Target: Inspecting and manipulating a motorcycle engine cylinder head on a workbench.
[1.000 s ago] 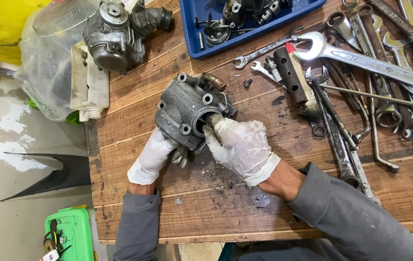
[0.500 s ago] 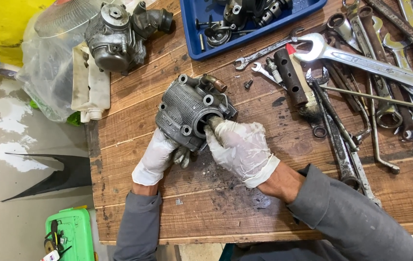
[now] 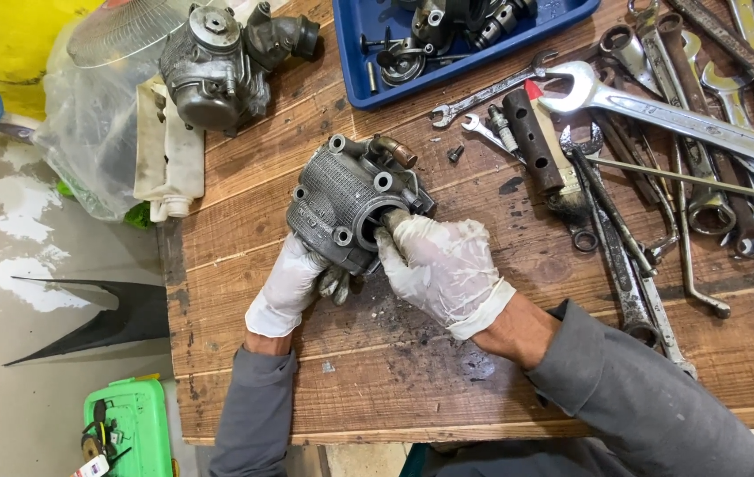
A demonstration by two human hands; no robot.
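A grey cast-metal engine cylinder head (image 3: 346,208) rests near the middle of the wooden worktop (image 3: 447,389). The gloved left hand (image 3: 293,287) cups its lower edge from below; the gloved right hand (image 3: 443,269) pinches something into its round bore, probably a small tool or rag, though the fingers hide it. The casting looks heavy, rigid and greasy, so latex may slip; the finned body and bolt bosses offer the firmest hold. Right of the head lie spanners (image 3: 686,124). Above it sit a blue tray (image 3: 355,84) and a carburettor (image 3: 218,66); a green box (image 3: 129,424) lies below-left.
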